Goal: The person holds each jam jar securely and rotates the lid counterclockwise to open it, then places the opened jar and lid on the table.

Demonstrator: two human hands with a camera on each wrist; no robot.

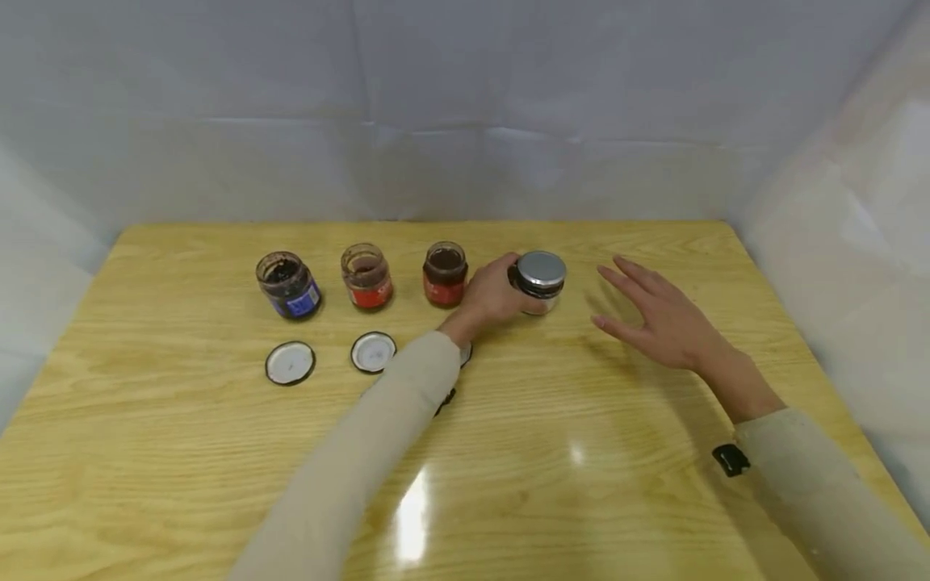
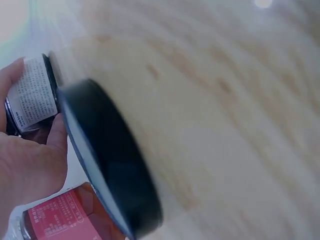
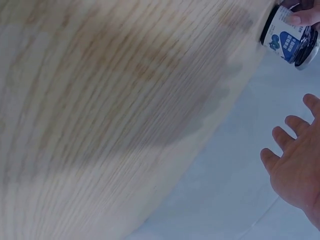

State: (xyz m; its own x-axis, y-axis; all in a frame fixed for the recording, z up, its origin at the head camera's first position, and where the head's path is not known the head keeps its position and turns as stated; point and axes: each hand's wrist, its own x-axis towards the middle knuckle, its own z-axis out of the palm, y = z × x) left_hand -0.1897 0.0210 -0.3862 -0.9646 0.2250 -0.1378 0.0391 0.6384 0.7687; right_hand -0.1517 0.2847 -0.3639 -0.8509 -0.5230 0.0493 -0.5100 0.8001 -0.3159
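My left hand [image 1: 497, 292] grips a glass jar with a silver lid [image 1: 542, 269], its fingers and thumb around the jar's side. In the right wrist view that jar has a white and blue label [image 3: 286, 41]. My right hand [image 1: 664, 319] is apart from it on the right, fingers spread and holding nothing. Just left of my left hand stands an uncapped jar with a red label [image 1: 445, 278]. Beneath my left sleeve, a lid [image 1: 466, 355] is mostly hidden.
Further left stand another uncapped red-labelled jar [image 1: 366, 278] and an uncapped blue-labelled jar [image 1: 289, 286], both with dark residue. Before them lie two upturned lids, one nearer the middle [image 1: 374, 353] and one further left [image 1: 291, 363]. White sheeting [image 1: 465, 161] rises behind the wooden table [image 1: 552, 500].
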